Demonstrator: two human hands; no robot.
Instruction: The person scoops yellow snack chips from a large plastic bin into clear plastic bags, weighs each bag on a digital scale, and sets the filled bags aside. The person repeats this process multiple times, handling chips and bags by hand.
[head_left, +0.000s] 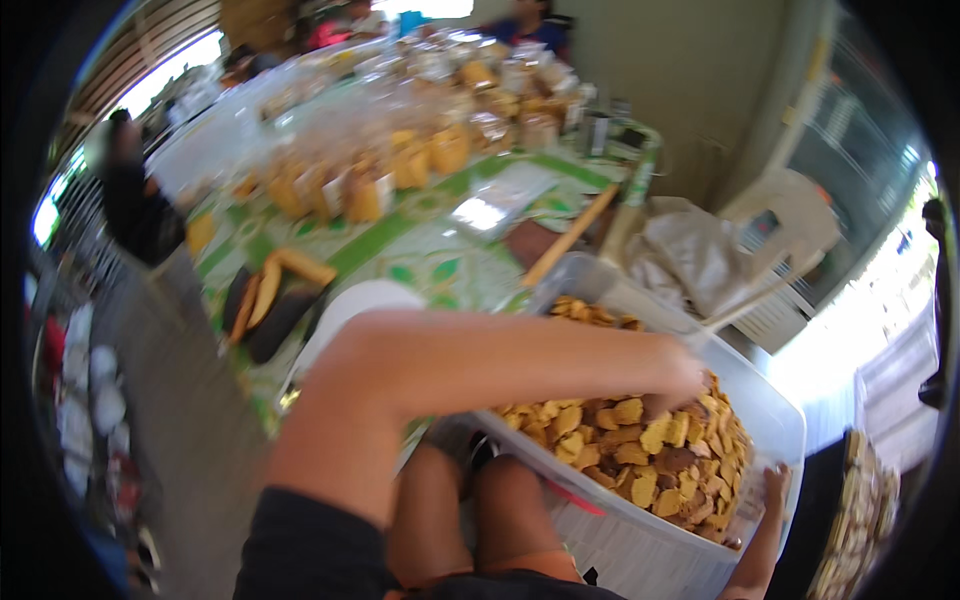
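Observation:
My left hand (675, 379) reaches across my body into a clear plastic bin (637, 517). It is blurred over a heap of flat, yellow-brown chip-like pieces (645, 442), some darker brown. Whether its fingers hold any is hidden by the blur. At the bin's right end, my right hand (777, 481) is against the wall, its grip not clear. The bin sits beside the table's near corner, in front of and to the right of my knees. A white round object (367, 300) lies partly behind my left forearm.
Filled clear bags (360, 180) crowd the far half of the table, on a green patterned tablecloth (420, 262). Elongated dark and tan pieces (262, 300) lie at its left edge. A wooden stick (574, 236) slants near the bin. A plastic chair (787, 217) stands right; people are farther back.

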